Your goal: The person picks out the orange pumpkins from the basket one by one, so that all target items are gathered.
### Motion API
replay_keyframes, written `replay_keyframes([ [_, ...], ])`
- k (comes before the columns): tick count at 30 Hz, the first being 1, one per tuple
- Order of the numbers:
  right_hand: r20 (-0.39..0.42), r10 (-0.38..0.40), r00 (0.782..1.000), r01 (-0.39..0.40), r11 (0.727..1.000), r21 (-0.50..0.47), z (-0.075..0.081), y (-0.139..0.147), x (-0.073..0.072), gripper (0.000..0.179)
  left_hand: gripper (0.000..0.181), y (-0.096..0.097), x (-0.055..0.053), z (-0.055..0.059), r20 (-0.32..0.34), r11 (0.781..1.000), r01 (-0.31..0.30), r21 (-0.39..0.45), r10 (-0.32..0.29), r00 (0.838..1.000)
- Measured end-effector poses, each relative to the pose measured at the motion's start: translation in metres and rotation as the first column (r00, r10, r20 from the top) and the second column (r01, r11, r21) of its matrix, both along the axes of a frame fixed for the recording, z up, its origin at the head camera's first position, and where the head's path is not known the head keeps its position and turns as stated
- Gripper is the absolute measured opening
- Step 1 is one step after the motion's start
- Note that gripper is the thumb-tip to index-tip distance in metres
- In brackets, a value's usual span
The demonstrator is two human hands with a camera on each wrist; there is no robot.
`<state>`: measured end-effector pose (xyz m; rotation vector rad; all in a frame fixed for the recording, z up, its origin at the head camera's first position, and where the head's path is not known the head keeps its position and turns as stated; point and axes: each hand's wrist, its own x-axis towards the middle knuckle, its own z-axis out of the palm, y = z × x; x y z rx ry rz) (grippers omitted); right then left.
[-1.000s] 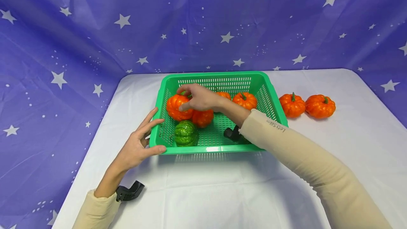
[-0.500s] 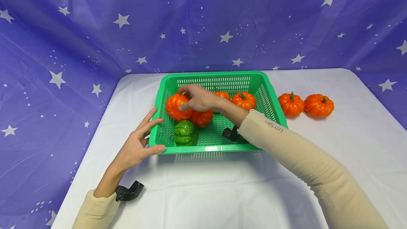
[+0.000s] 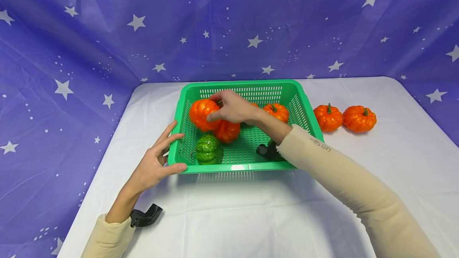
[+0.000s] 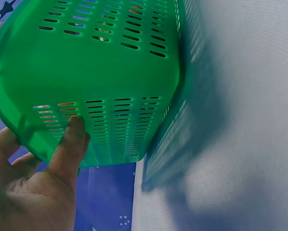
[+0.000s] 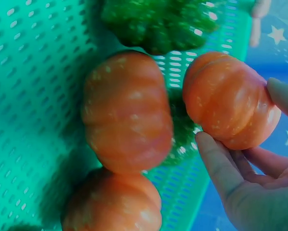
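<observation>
In the head view my right hand (image 3: 234, 106) reaches over the green basket (image 3: 236, 167) and pinches a ribbed orange pumpkin (image 3: 201, 114) between thumb and fingers. The right wrist view has this orange pumpkin (image 5: 230, 101) above the basket floor, beside another orange pumpkin (image 5: 127, 113). A green pumpkin (image 5: 175, 134) shows partly between and below them. My left hand (image 3: 154, 166) grips the basket's near left corner, thumb on the front rim and fingers over the left rim. From the left wrist, one finger (image 4: 69, 149) presses the slotted outer wall.
Inside the basket lie a green pumpkin (image 3: 209, 149) near the front and an orange pumpkin (image 3: 277, 113) at the back right. Two orange pumpkins (image 3: 328, 118) sit on the white tablecloth (image 3: 251, 218) to the basket's right. A blue star-patterned cloth (image 3: 222, 23) hangs behind.
The right hand has risen slightly and shifted right, bringing the orange pumpkin up with it. The left hand stays on the basket corner.
</observation>
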<state>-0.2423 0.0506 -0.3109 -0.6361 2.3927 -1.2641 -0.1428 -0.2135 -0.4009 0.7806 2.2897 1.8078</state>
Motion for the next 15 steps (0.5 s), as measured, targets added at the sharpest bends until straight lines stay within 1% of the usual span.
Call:
replay_keyframes([
  [2,0.015,-0.002,1.0,0.002,1.0,-0.022,0.005,0.007,0.001,0.053,0.07,0.0,0.0,0.0,0.0,1.0,0.001,-0.002,-0.001,1.0],
  [6,0.026,-0.019,0.999,0.021,0.998,-0.057,0.014,0.021,0.006,0.053,0.07,0.0,0.0,0.0,0.0,1.0,-0.002,-0.007,0.002,1.0],
  [10,0.033,-0.026,0.999,0.029,0.994,-0.109,0.018,0.035,0.013,0.054,0.07,-0.001,0.0,0.0,0.002,1.0,-0.006,-0.012,0.006,1.0],
  [15,0.0,-0.006,1.0,0.006,0.992,-0.127,0.023,0.053,0.023,0.054,0.07,0.0,0.0,0.0,-0.011,1.0,-0.006,-0.026,0.006,1.0],
])
